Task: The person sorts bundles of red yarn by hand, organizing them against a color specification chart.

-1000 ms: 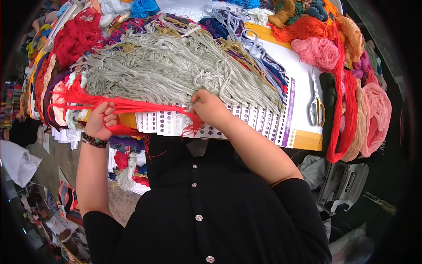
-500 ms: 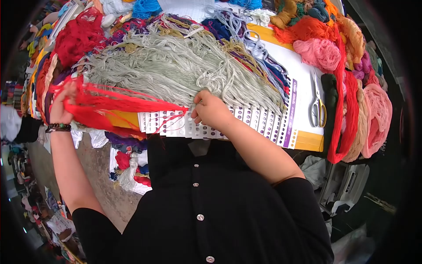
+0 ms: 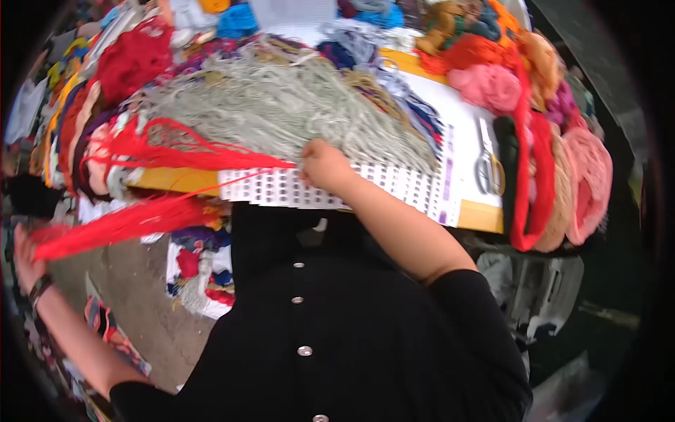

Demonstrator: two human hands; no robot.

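My left hand is out at the far left, closed on one end of a bundle of red thread. A second spread of the same red thread lies over the table's front left, and its tip runs to my right hand. There my right fingers pinch it at the edge of a white card with rows of punched holes. Pale grey-green thread hangs in a thick layer from such overlapping cards, just beyond my right hand. Motion blurs my left fingers.
Scissors lie on white paper at the right. Red, tan and pink skeins hang over the table's right edge. Crimson thread is heaped at the back left. More coloured yarn sits low, below the table's front edge.
My left hand has swung down and outward to the left, drawing part of the red thread away from the rest. My right hand stays at the cards, and the whole view has shifted slightly.
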